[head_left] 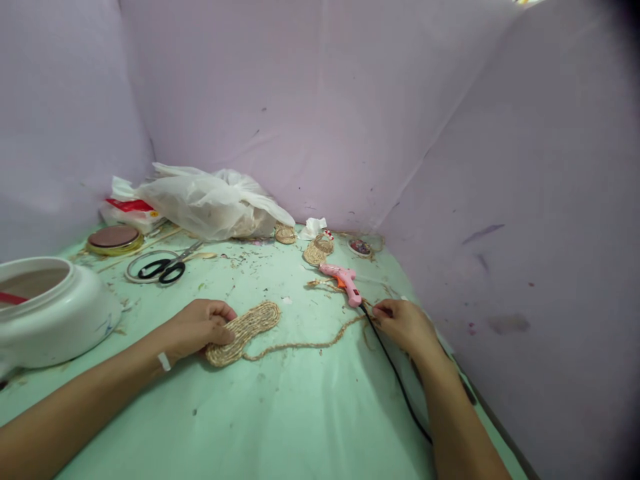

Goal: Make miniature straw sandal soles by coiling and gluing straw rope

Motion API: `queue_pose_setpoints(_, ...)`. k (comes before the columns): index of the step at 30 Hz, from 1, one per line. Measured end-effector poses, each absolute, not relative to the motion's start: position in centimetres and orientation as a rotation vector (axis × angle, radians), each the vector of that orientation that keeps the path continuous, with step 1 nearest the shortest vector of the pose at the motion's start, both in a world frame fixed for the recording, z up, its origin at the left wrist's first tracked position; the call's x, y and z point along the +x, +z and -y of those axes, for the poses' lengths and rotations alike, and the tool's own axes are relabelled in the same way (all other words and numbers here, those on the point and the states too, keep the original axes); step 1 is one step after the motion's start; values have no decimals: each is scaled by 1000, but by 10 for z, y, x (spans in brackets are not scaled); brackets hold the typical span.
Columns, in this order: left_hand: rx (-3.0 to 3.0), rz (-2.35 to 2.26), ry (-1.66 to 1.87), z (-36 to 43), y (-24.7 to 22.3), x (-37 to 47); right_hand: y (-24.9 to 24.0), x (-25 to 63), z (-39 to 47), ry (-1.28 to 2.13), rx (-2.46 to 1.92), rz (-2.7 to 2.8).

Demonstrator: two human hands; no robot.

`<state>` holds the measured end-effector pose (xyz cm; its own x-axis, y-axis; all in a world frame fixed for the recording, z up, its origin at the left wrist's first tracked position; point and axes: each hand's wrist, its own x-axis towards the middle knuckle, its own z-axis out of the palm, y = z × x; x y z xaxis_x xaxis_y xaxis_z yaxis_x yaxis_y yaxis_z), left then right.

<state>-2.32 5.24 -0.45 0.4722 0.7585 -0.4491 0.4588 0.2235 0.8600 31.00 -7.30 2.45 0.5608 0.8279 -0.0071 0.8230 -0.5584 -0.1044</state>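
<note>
Tan straw sole-shaped pc (255,323) on green counter (300,413) runs near-L to far-R, L hand (193,327) pinching its near end, R hand (407,327) near R edge, by braided cord (305,345), finger grip unclear.

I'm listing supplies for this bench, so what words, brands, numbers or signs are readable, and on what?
No text is readable.
Red-and-white packet: small yellow mark on its red band, too blurred to read.
Pink glue gun: small dark patch on the handle, too small to tell whether it bears print.
Woven sole in the left hand: no lettering shows.
</note>
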Motion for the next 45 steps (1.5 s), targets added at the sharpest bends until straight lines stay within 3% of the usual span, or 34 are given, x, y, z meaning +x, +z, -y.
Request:
queue_pose_setpoints(32, 1421, -1159, 276, -48, 13, -19, 22, 304, 67, 134, -2676, 1348)
queue_pose_setpoints(45, 1326, -1188, 307, -46, 12, -19, 25, 309, -11, 782, -2566, 1003)
